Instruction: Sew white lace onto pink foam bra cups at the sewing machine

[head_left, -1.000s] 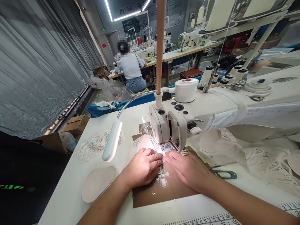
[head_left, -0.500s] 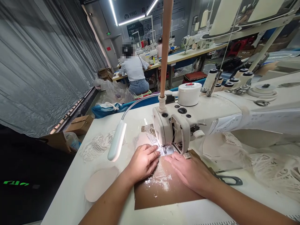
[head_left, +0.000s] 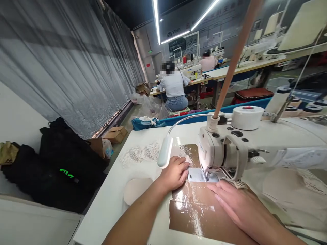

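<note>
Left of the needle plate (head_left: 196, 175), my left hand (head_left: 175, 173) has its fingers closed on a pale lace fabric piece (head_left: 188, 159). Most of that piece is hidden behind the fingers. A thin thread runs from it toward the sewing machine's head (head_left: 211, 149). My right hand (head_left: 233, 199) lies flat with fingers stretched out, just right of and below the plate, and holds nothing. Beneath it is a brown sheet (head_left: 184, 216) covered with shiny clear tape. The presser foot area is lit and bare of fabric.
A small lamp (head_left: 165, 151) on a bendy neck hangs over the left hand. Lace pieces (head_left: 140, 153) and a beige round pad (head_left: 136, 191) lie on the left. More beige cups (head_left: 283, 190) are heaped on the right. A co-worker (head_left: 175, 85) sits ahead.
My left hand has drawn the lace piece left, away from the needle, baring the plate. My right hand stays beside the plate. The view has swung left.
</note>
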A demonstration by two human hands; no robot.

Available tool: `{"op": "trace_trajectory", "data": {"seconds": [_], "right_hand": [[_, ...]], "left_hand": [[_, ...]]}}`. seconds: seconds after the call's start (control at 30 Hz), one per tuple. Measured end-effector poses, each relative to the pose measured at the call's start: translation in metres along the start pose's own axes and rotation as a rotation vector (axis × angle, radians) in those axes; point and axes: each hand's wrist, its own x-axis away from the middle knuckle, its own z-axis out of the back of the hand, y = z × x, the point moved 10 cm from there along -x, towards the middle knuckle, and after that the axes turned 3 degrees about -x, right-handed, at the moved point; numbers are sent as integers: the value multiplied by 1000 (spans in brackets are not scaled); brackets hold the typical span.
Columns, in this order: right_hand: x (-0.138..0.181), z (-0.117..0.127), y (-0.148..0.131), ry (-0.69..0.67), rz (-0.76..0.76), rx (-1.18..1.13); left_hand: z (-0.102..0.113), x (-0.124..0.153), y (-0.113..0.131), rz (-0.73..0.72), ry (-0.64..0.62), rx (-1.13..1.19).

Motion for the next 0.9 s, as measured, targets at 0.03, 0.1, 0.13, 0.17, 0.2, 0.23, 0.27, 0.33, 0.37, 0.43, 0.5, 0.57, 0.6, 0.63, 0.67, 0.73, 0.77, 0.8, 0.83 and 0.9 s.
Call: {"op": "trace_trajectory", "data": {"seconds": [0.03,0.1,0.13,0.17,0.2,0.23,0.27,0.33,0.37,0.43,0.5,0.57,0.6,0.63,0.67,0.73,0.77,0.8,0.83,0.9], "right_hand": [[0,-2,1,-1,12,-2],[1,-4,3,-6,30,3],[2,-5,3,-8,38,9],[2,-6,4,-8,43,15],[3,-6,5,-5,46,21],[3,-6,5,-2,50,23],[3,-6,6,2,52,21],[2,-5,5,10,54,9],[2,-5,5,12,53,2],[1,-4,4,10,49,-6],[0,-4,3,-1,46,-10],[-1,-5,2,-18,46,-17],[-1,-5,2,-25,46,-24],[-1,-5,2,-28,44,-32],[-1,-5,2,-31,44,-38],[0,-5,3,-41,43,-42],[0,-5,3,-50,43,-41],[0,-6,3,-62,43,-40],[1,-7,4,-74,39,-38],[1,-8,5,-92,28,-37]], "left_hand": [[0,0,-3,11,-35,16],[4,2,-15,82,-125,35],[8,5,-26,166,-164,27],[15,9,-40,271,-189,6],[24,15,-55,386,-198,-24],[34,23,-70,499,-197,-58],[43,31,-84,594,-193,-88],[52,45,-109,721,-208,-114],[51,52,-122,773,-231,-115],[46,61,-145,857,-271,-109],[43,63,-164,906,-275,-107],[44,59,-179,918,-251,-101],[47,56,-184,911,-235,-93],[52,54,-188,897,-217,-83],[58,53,-190,880,-197,-74],[75,59,-193,852,-153,-61],[84,67,-193,847,-133,-60],[93,78,-192,850,-115,-60],[100,93,-191,863,-101,-63],[109,128,-187,903,-90,-65]]}}
